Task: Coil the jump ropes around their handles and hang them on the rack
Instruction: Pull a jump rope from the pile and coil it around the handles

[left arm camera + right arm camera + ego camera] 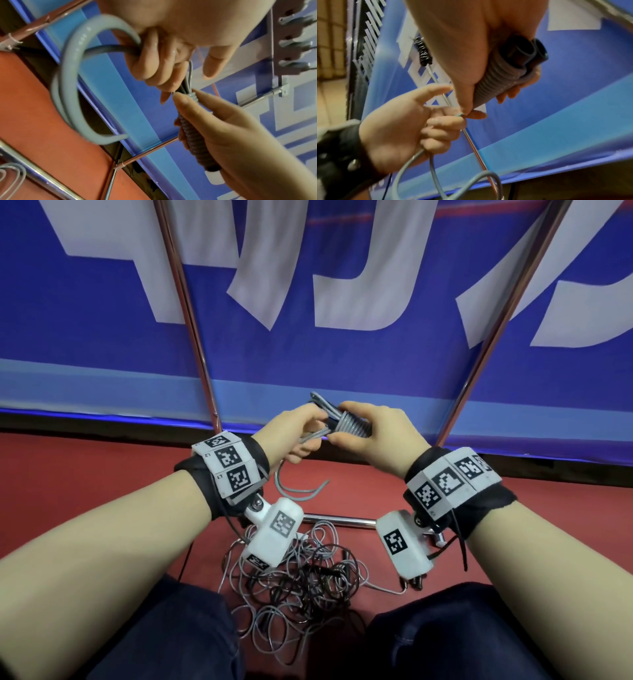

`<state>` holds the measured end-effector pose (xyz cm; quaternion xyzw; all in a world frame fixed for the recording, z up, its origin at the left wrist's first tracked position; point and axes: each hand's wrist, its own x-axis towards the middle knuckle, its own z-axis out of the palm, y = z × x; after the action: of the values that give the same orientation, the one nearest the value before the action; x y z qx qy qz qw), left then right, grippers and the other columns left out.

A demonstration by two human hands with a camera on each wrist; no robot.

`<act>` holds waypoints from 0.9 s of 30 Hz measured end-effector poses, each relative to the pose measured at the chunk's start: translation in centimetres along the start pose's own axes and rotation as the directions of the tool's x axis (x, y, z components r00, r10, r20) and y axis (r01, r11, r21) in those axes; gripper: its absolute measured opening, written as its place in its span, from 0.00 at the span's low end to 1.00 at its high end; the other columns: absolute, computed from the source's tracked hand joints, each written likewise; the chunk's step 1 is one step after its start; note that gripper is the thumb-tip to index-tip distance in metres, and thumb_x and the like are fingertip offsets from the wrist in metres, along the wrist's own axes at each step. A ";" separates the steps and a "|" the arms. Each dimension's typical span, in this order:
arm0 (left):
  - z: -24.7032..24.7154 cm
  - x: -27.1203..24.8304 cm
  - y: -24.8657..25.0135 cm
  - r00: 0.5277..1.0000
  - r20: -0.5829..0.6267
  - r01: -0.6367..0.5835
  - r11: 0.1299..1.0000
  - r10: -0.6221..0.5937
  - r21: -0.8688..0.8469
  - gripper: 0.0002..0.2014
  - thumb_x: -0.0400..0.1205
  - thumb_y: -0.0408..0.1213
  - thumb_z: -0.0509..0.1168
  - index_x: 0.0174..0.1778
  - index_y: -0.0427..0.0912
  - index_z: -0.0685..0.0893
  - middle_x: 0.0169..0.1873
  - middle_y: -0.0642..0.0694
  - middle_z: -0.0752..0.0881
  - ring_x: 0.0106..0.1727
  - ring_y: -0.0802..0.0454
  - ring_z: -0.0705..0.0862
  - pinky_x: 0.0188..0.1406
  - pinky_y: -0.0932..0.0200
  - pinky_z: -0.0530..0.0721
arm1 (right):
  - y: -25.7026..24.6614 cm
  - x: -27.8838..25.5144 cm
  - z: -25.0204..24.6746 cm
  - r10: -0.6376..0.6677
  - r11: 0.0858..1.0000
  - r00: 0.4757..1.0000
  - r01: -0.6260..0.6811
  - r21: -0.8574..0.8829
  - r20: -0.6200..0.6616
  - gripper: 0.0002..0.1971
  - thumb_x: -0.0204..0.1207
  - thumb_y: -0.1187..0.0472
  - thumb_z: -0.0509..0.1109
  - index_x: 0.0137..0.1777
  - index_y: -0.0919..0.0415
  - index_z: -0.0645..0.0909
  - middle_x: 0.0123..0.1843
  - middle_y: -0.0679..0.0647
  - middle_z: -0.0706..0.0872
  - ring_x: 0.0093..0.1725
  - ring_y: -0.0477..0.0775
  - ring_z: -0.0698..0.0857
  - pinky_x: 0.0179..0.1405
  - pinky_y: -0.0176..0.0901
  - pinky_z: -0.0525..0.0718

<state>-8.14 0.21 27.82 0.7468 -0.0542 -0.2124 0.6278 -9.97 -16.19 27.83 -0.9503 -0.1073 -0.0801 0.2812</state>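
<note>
My right hand grips a pair of black jump rope handles wrapped in tight grey rope coils. My left hand pinches the loose grey rope close to the coil's end, and the slack hangs below it in loops. In the right wrist view, the left hand's fingers curl round the rope beside the right thumb. Both hands are held in front of the chrome rack poles. A coiled rope hangs on the rack in the background.
A tangled pile of grey and black ropes lies on the red floor between my knees. The rack's base bar runs across the floor behind it. A blue banner stands behind the rack. Hooks sit on the rack's top.
</note>
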 end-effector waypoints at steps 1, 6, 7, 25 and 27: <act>0.2 0.1 0.0 0.999 -0.040 0.004 0.999 -0.002 0.044 0.19 0.83 0.52 0.56 0.29 0.45 0.69 0.17 0.51 0.64 0.16 0.57 0.56 0.15 0.67 0.53 | -0.3 -0.1 0.1 -0.037 0.997 0.999 0.037 -0.072 0.002 0.22 0.74 0.43 0.72 0.66 0.48 0.79 0.52 0.54 0.88 0.56 0.61 0.83 0.51 0.48 0.79; 0.8 0.9 -0.1 0.953 -0.300 0.062 0.994 -0.033 0.086 0.26 0.77 0.63 0.63 0.25 0.47 0.64 0.12 0.53 0.65 0.12 0.56 0.60 0.16 0.68 0.59 | -2.4 0.0 2.2 -0.070 0.781 0.994 0.000 -0.624 -0.088 0.34 0.78 0.42 0.67 0.78 0.61 0.65 0.56 0.56 0.84 0.54 0.61 0.85 0.38 0.47 0.73; 0.8 1.0 -0.2 0.944 -0.324 0.077 0.996 -0.059 0.043 0.25 0.78 0.61 0.64 0.25 0.47 0.66 0.12 0.53 0.65 0.12 0.56 0.61 0.15 0.69 0.59 | -3.1 0.0 2.5 -0.056 0.726 0.992 -0.037 -0.686 -0.113 0.35 0.72 0.42 0.74 0.71 0.64 0.74 0.49 0.54 0.85 0.45 0.57 0.87 0.32 0.44 0.73; 0.5 -0.4 -0.3 0.946 0.066 -0.319 0.948 0.317 0.015 0.28 0.86 0.53 0.53 0.22 0.42 0.68 0.15 0.49 0.65 0.20 0.53 0.61 0.22 0.63 0.61 | -0.8 -0.5 -1.1 -0.060 0.339 0.780 -0.571 0.748 0.623 0.21 0.73 0.44 0.64 0.50 0.64 0.81 0.28 0.60 0.80 0.17 0.54 0.76 0.15 0.35 0.74; 0.1 -0.3 -0.2 0.948 0.059 -0.314 0.949 0.313 0.006 0.27 0.87 0.52 0.52 0.25 0.40 0.70 0.15 0.51 0.66 0.19 0.56 0.61 0.21 0.65 0.61 | -1.0 -0.4 -0.9 0.007 0.432 0.850 -0.478 0.765 0.527 0.21 0.75 0.44 0.66 0.52 0.65 0.81 0.26 0.57 0.76 0.16 0.51 0.73 0.13 0.34 0.71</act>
<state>-8.45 0.27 27.68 0.7271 -0.1918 -0.1311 0.6460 -10.69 -15.93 28.97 -0.6645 -0.0515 0.2500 0.7023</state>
